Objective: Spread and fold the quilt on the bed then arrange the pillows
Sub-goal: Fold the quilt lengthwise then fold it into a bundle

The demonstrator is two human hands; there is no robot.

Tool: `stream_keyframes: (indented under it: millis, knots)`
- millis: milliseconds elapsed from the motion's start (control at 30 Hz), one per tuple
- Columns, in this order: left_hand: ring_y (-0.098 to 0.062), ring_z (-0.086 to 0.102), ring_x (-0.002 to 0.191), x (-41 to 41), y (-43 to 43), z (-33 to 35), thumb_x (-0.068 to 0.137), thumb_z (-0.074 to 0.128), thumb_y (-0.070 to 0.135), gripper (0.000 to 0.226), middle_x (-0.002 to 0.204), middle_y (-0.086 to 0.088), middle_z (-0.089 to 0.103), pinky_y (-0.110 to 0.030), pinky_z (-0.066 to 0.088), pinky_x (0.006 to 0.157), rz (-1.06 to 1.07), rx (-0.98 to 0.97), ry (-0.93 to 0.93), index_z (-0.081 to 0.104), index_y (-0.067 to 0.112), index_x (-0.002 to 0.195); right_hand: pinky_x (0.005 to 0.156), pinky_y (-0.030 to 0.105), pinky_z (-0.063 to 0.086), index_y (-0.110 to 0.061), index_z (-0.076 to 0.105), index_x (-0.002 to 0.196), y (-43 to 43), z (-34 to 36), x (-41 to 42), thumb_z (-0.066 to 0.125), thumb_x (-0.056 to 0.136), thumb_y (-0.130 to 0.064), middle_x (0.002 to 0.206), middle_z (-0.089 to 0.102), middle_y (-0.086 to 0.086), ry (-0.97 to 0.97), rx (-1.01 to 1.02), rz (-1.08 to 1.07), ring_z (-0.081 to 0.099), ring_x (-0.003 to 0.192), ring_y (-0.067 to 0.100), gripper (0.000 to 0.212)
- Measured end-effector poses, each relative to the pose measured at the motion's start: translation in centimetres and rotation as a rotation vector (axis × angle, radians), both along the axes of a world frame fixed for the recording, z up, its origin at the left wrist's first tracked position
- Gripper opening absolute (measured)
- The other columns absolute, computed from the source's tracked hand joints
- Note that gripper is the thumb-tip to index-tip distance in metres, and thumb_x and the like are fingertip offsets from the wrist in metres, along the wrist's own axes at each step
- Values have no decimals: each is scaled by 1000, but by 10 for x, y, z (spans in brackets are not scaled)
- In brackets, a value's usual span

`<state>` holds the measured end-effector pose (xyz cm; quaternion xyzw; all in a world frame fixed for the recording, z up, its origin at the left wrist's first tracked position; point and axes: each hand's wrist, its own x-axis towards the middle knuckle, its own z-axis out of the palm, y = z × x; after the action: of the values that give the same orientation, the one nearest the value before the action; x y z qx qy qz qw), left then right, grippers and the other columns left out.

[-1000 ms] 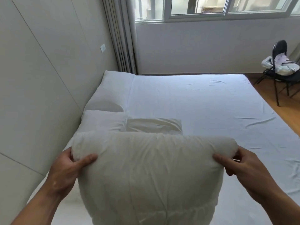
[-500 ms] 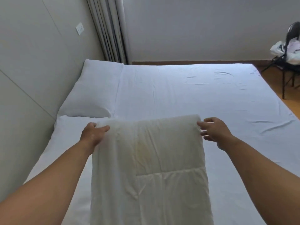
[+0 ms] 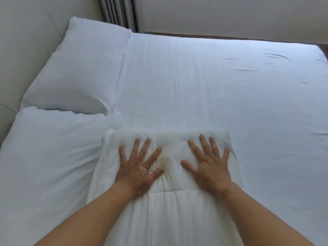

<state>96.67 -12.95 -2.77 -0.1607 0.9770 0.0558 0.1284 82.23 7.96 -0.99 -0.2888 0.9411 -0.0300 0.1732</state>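
The folded cream-white quilt [image 3: 170,208] lies flat on the white bed [image 3: 221,96], running from the bottom edge up to mid-frame. My left hand [image 3: 140,167] rests palm down on its far end, fingers spread. My right hand [image 3: 209,164] presses flat beside it, fingers also apart. Neither hand grips any cloth. Two white pillows lie along the left wall: the far pillow [image 3: 79,68] and the near pillow [image 3: 49,157], whose right edge touches the quilt.
A pale padded wall [image 3: 23,32] bounds the bed on the left. Grey curtains [image 3: 119,13] hang in the far corner. A strip of dark floor [image 3: 230,37] runs beyond the far edge of the mattress. Bare sheet stretches to the right.
The quilt, held up by its two top corners a second ago, now lies on the bed. Both hands let go of it and moved onto its top, pressing flat.
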Motion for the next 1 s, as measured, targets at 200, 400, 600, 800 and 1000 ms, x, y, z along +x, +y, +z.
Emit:
stream_keyframes:
  millis: [200,400,600,800,1000]
  knots:
    - [-17,-9,153,-37,-42,-76,91,9,76,69,167,7,0,-62,-5,118,-61,-2,164,2,49,154,122,60,-1,-58,-6,151,6,-94,-36,4,77,-92,167,-10,-16,-21,-99,-125,-16,153,10,83]
    - [-25,24,150,-74,-69,-150,95,29,61,62,160,-1,31,-62,11,117,-70,59,520,38,33,150,121,60,8,-43,26,155,-8,-174,-71,23,85,-83,165,22,-8,155,-392,-148,13,154,20,80]
    - [-18,22,150,-84,-70,-151,93,32,62,61,160,4,33,-57,6,120,-7,76,458,40,38,148,124,52,3,-43,31,153,-11,-174,-89,27,83,-78,164,24,-15,18,-453,-253,13,152,9,79]
    - [-17,-15,151,-71,-79,-83,80,-3,86,76,165,15,-4,-64,-15,113,118,-119,79,-4,57,150,120,60,-4,-52,14,153,-7,-108,-97,9,76,-91,167,7,-14,12,-57,-94,-1,154,11,87]
    - [-19,-2,152,-65,-109,-103,76,2,90,77,164,15,3,-48,11,123,188,112,167,5,61,148,125,45,12,-55,16,152,9,-121,-119,14,76,-92,166,11,-18,-98,-230,-97,1,153,4,85]
